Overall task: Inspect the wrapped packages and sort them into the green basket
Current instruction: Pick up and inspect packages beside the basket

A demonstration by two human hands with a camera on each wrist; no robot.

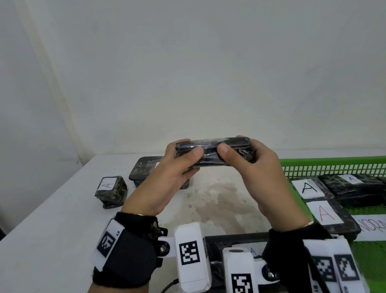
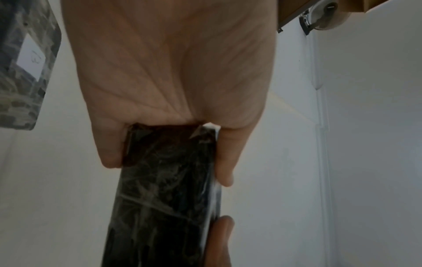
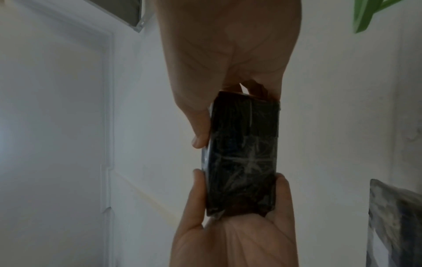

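Note:
A flat black package point(image 1: 213, 152) wrapped in clear film is held up above the table, edge toward me. My left hand point(image 1: 177, 167) grips its left end, thumb on the near edge and fingers behind. My right hand point(image 1: 245, 159) grips the right end the same way. The left wrist view shows the package point(image 2: 166, 189) running away from my left hand point(image 2: 169, 81). In the right wrist view the package point(image 3: 242, 155) sits between both hands, with my right hand point(image 3: 228, 54) on top. The green basket point(image 1: 343, 166) stands at the right with several labelled packages point(image 1: 309, 189) inside.
On the white table point(image 1: 48, 241) lie a small wrapped cube marked A point(image 1: 111, 191), a flat wrapped package point(image 1: 144, 168) behind my left hand, and another dark package point(image 1: 236, 244) near the front edge. A paper reading NORMAL point(image 1: 379, 226) lies in the basket. A stain point(image 1: 219, 202) marks the table's middle.

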